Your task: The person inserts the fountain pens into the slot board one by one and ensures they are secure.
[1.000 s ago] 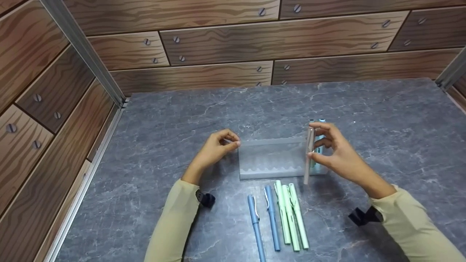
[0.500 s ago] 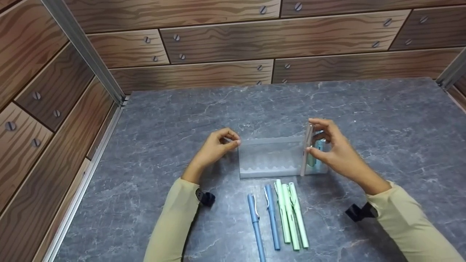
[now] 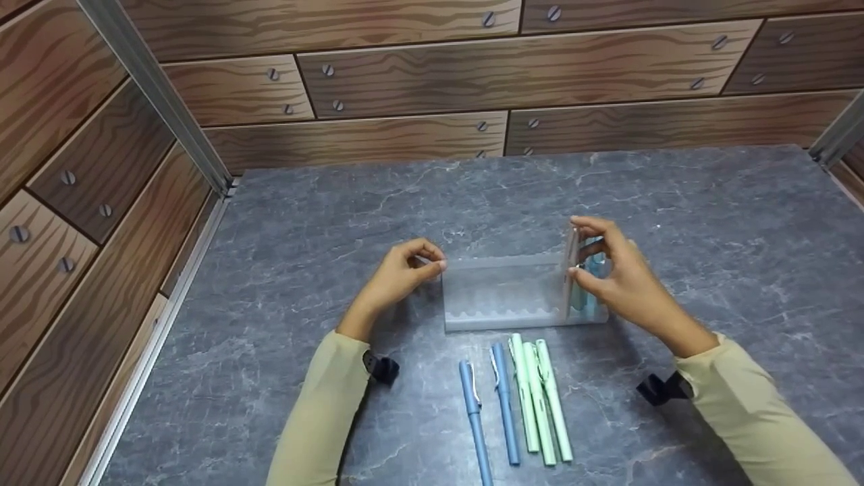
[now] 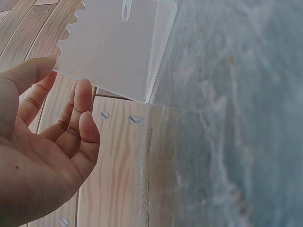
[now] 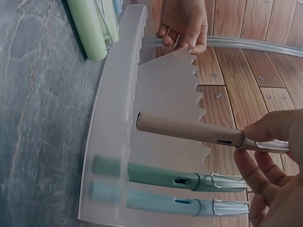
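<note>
Well in from the far edge of the table [image 3: 337,202], the left hand [image 3: 413,266] pinched a corner of the rack [image 3: 499,290]; the right hand [image 3: 624,283] pinched the beige pen [image 5: 189,129] near its top, lower end by the front lip [image 5: 113,104]. Lowering it straight (clear of the teal pen [image 5: 163,176]) while bracing the rack seemed wisest.

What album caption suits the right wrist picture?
Right hand pinches beige pen beside green pen and pale-blue pen in frosted rack.
</note>
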Demonstrator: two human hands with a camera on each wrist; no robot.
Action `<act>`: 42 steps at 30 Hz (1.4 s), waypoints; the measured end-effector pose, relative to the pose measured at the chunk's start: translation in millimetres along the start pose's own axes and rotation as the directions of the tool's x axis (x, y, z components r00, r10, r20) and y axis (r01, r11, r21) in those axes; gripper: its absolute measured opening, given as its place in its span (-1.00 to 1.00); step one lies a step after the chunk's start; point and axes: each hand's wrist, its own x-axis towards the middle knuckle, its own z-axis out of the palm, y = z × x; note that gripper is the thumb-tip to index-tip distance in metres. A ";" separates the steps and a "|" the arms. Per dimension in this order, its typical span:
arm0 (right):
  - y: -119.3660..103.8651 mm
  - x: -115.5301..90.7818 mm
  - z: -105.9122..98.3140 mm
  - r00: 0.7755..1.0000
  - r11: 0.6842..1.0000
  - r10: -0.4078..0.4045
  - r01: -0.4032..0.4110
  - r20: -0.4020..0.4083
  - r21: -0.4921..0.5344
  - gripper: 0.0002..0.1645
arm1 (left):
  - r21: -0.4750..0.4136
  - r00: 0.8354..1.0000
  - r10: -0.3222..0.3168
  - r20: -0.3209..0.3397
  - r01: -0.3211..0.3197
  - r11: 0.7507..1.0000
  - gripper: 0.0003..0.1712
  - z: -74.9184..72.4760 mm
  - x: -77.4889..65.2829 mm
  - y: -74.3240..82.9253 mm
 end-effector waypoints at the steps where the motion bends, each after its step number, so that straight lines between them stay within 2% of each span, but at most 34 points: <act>1: 0.4 0.3 0.3 1.000 1.000 -0.001 0.001 -0.003 -0.003 -0.14 | -0.001 1.000 -0.001 0.002 0.001 1.000 -0.86 0.0 0.0 0.1; 13: 9.1 2.7 4.5 0.998 0.997 -0.022 0.018 -0.054 -0.072 -0.13 | 0.012 1.000 -0.001 -0.002 0.001 1.000 -0.85 0.0 0.5 -1.4; 19: 13.9 2.6 5.7 0.996 0.996 -0.052 0.047 -0.073 -0.070 -0.12 | 0.011 1.000 -0.006 0.009 0.006 1.000 -0.86 0.0 0.2 -1.0; 28: 15.9 0.2 8.8 0.997 0.992 -0.049 0.042 -0.056 -0.119 -0.11 | 0.013 1.000 -0.003 0.017 0.002 1.000 -0.85 -1.0 0.0 -1.5; 42: 19.8 -2.4 10.5 0.993 0.974 -0.109 0.096 -0.055 -0.205 -0.11 | 0.008 1.000 0.008 0.010 -0.008 1.000 -0.83 -0.4 0.9 -2.9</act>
